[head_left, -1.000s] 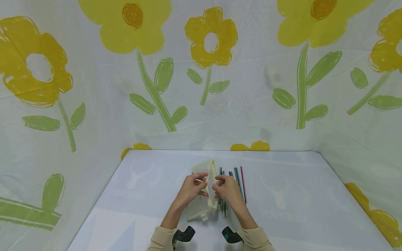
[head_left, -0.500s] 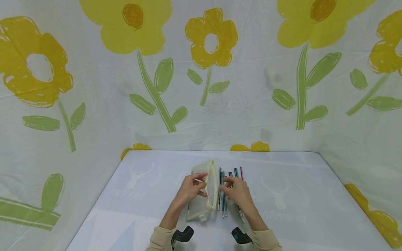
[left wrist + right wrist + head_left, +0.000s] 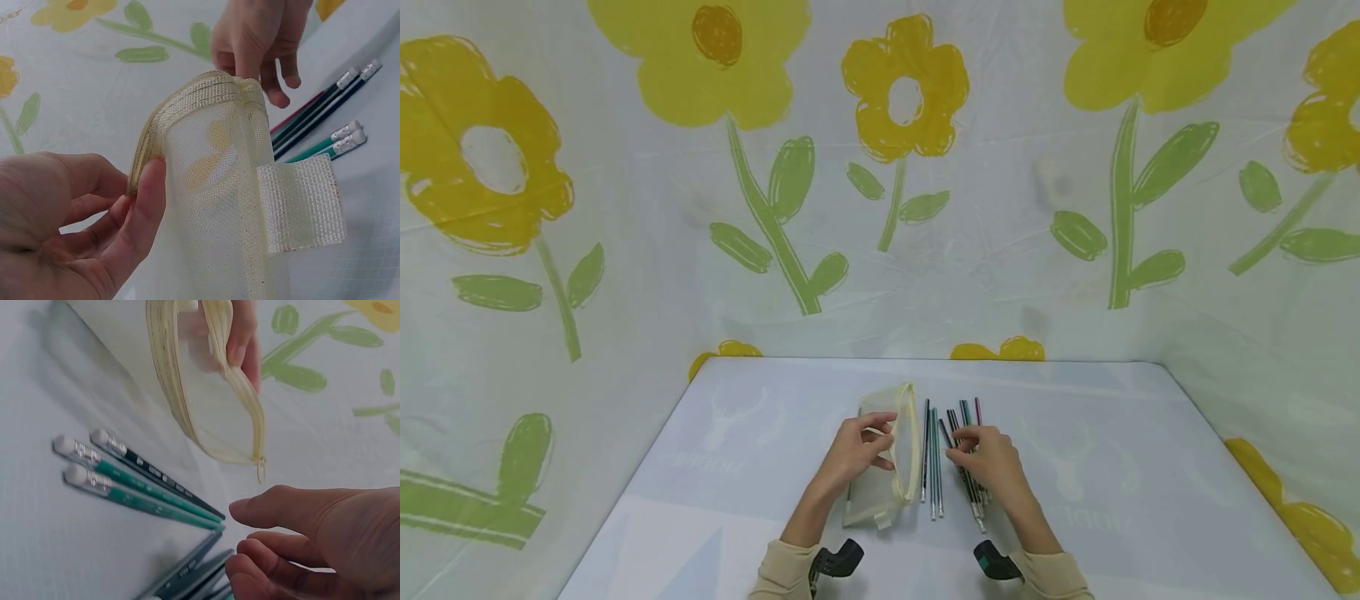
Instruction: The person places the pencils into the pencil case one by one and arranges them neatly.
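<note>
At the near edge, the person's beige fabric sleeves (image 3: 786, 571) run out of the frame, and the arm partly covers the black, angular device (image 3: 842, 560) at the left wrist.

A little farther, a pale yellow, translucent mesh zip pouch (image 3: 874, 493) stands on the pale printed table (image 3: 1075, 483), mouth parted and turned right. The left hand (image 3: 855, 443) pinches the left side of that mouth between thumb and fingers. Only this side is held, so a slackened pinch could let the soft rim sag and narrow the gap. The left hand blocks part of the pouch in the head view, and how deep its inside goes cannot be made out.

Just right of the pouch lie three slim pencils (image 3: 156, 508), one black and two green, with white erasers. A sideways brush could probably set them rolling. Farther right, the right hand (image 3: 992, 457) hangs over a loose pile of dark and green pencils (image 3: 973, 497), thumb and fingers moderately apart, nothing seen between them; whether a fingertip touches one cannot be told. Because that pile crosses and overlaps, closing there might snag two at once or scatter others. The right hand hides most of a slender red pencil (image 3: 977, 408), and the pile's exact count is unclear.
</note>
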Demonstrator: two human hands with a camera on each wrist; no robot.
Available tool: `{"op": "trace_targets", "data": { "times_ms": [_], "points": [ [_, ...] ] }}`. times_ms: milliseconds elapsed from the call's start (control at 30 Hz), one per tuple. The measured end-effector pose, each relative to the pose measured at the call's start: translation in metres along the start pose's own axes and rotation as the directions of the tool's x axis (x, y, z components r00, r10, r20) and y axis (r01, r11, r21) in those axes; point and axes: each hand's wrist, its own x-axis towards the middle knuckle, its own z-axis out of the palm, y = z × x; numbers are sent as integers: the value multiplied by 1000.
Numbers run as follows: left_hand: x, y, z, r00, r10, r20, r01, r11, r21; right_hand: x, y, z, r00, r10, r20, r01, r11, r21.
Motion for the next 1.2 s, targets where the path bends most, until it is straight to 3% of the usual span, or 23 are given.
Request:
{"op": "trace_targets", "data": {
  "times_ms": [433, 833, 1200],
  "points": [
    [-2, 4, 0, 1000, 6, -17, -6, 1000, -2, -1, 20, -15, 998, 53, -34, -53, 999, -7],
    [-2, 3, 0, 1000, 3, -18, -3, 1000, 6, 2, 26, -16, 993, 97, -67, -99, 995, -31],
    [-2, 3, 0, 1000, 3, -23, -3, 1000, 3, 4, 35, -11, 994, 102, -51, -106, 991, -86]
  ]
}}
